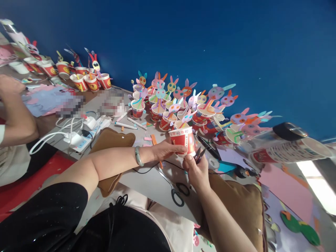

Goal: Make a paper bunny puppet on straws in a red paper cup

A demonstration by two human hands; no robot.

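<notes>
My left hand (166, 149) is wrapped round a red and white paper cup (181, 138), holding it above the table with its rim up. A paper rabbit figure (186, 120) shows at the cup's rim. In my right hand (198, 173) is a small pair of dark, pointed scissors (200, 156), with the two tips spread apart and pointing up. The thumb of that hand is at the cup's lower edge. Below both hands, larger scissors (174, 187) with black handles lie on the table.
Many red cups with paper rabbits (160, 92) stand by the blue wall. More cups (91, 82) are at the left, near a co-worker's arm (15, 105). A power strip (89, 133), brown cushions (233, 210), a clear bottle (262, 140) and pink paper (286, 192) surround the work area.
</notes>
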